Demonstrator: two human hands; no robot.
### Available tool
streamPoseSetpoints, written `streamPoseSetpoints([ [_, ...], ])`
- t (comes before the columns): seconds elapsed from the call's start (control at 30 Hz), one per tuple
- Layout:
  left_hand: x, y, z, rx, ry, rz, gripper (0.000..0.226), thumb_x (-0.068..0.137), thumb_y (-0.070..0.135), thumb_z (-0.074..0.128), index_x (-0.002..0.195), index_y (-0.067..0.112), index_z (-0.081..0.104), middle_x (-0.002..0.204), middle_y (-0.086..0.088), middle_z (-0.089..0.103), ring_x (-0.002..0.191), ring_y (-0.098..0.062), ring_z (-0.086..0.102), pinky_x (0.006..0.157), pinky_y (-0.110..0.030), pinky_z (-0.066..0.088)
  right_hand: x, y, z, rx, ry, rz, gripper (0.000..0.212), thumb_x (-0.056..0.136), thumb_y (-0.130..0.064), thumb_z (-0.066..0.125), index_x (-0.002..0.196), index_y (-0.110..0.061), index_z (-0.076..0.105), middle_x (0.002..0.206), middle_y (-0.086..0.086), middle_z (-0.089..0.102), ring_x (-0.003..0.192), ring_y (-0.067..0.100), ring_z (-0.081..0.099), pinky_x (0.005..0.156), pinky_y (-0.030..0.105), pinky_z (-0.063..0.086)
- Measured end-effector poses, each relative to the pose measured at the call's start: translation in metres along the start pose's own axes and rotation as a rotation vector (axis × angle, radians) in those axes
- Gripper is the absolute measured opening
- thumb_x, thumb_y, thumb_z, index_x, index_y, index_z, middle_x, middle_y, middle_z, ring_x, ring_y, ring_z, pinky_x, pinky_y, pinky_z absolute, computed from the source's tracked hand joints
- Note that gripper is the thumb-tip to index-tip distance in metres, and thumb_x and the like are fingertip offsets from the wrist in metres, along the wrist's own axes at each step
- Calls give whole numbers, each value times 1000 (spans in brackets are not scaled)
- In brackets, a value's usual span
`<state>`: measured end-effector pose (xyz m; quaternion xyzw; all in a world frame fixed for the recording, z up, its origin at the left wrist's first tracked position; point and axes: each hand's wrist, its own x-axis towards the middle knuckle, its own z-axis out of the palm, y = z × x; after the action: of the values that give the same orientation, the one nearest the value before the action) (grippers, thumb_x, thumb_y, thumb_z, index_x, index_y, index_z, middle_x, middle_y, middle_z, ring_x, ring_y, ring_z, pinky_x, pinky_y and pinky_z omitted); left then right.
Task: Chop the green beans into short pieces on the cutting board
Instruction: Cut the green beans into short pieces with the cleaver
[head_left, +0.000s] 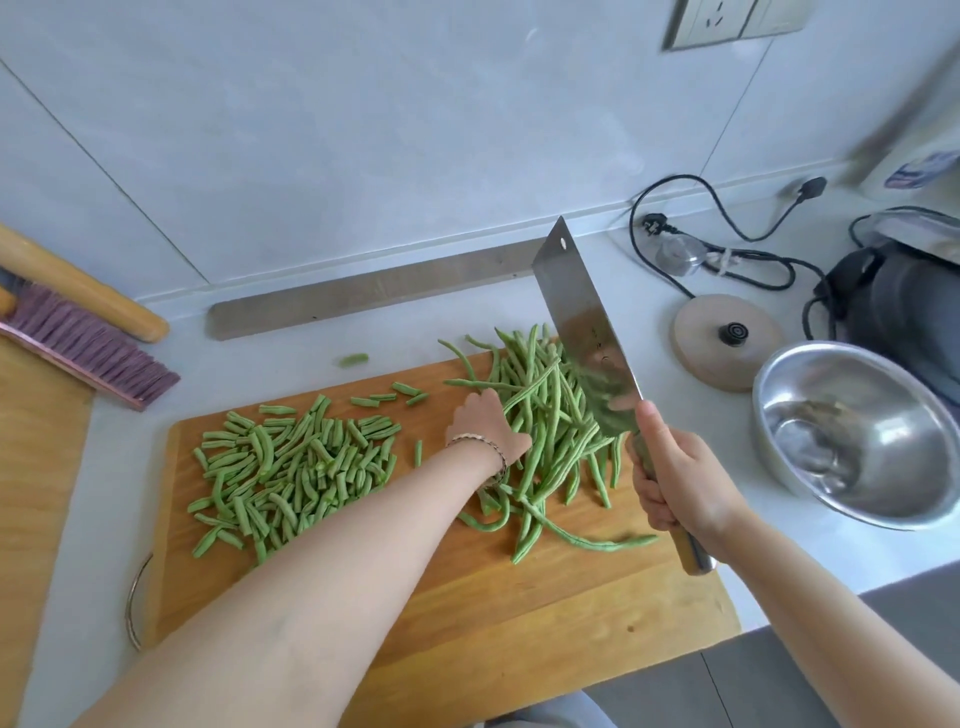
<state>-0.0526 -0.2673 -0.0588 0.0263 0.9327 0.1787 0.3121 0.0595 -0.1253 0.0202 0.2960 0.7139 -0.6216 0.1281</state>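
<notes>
Right hand (675, 483) grips the cleaver (582, 332) handle, blade tilted up above the whole green beans (550, 431) at centre right of the cutting board (467, 597); left hand (485, 426) reaches into that pile, fingers hidden, grip unclear; cut pieces (291, 467) lie centre left.

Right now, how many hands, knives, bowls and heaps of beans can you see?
Hands: 2, the left hand and the right hand
Knives: 1, a broad steel cleaver with a wooden handle
Bowls: 1, a round shiny steel bowl
Bean heaps: 2, short chopped green bean pieces and long whole green beans
Total: 6
</notes>
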Motion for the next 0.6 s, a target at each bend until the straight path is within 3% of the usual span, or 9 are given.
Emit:
streamPoseSetpoints([
  [0.13, 4, 14, 0, -338, -46, -100, 60, 83, 25, 53, 135, 8, 27, 123, -10, 50, 109, -28, 53, 87, -38, 48, -1, 6, -5, -16, -3, 4, 51, 93, -53, 34, 61, -14, 28, 44, -1, 22, 35, 12, 17, 39, 19, 19],
  [0.2, 4, 21, 5, -397, -28, -115, 67, 83, 34, 55, 136, 6, 27, 127, -11, 48, 113, -29, 50, 93, -40, 45, 0, 9, -6, -16, -13, 10, 51, 94, -53, 34, 61, -14, 27, 46, 0, 21, 35, 12, 17, 38, 19, 19],
  [0.3, 3, 32, 14, -180, 46, -122, 77, 76, 54, 62, 130, 6, 34, 130, -9, 48, 120, -29, 44, 98, -40, 39, 2, 12, -6, -30, -24, 16, 51, 93, -54, 34, 62, -14, 27, 48, 2, 22, 37, 13, 18, 39, 20, 20],
  [0.37, 5, 39, 17, -56, 61, -131, 66, 78, 53, 62, 122, 9, 41, 125, -7, 51, 118, -28, 46, 96, -38, 40, 2, 13, -6, -32, -25, 17, 51, 92, -55, 34, 62, -15, 27, 49, 3, 22, 37, 13, 19, 40, 21, 21],
  [0.43, 7, 41, 19, -47, 56, -117, 49, 80, 45, 61, 110, 10, 47, 114, -6, 56, 110, -27, 51, 89, -36, 44, 2, 12, -7, -28, -27, 15, 51, 92, -56, 34, 63, -15, 27, 49, 3, 22, 37, 13, 18, 40, 21, 20],
  [0.53, 5, 35, 16, -195, 39, -69, 30, 81, 37, 60, 82, 10, 45, 76, -4, 51, 78, -22, 53, 66, -30, 42, 1, 10, -9, -7, -26, 0, 52, 92, -55, 34, 61, -15, 27, 48, 2, 21, 37, 13, 17, 41, 21, 18],
  [0.6, 2, 30, 11, -288, -4, -53, 30, 83, 34, 57, 93, 6, 49, 79, -2, 46, 73, -19, 48, 60, -28, 35, 2, 8, -11, 5, -21, -7, 53, 91, -56, 35, 59, -14, 27, 46, 1, 21, 37, 13, 16, 41, 21, 17],
])
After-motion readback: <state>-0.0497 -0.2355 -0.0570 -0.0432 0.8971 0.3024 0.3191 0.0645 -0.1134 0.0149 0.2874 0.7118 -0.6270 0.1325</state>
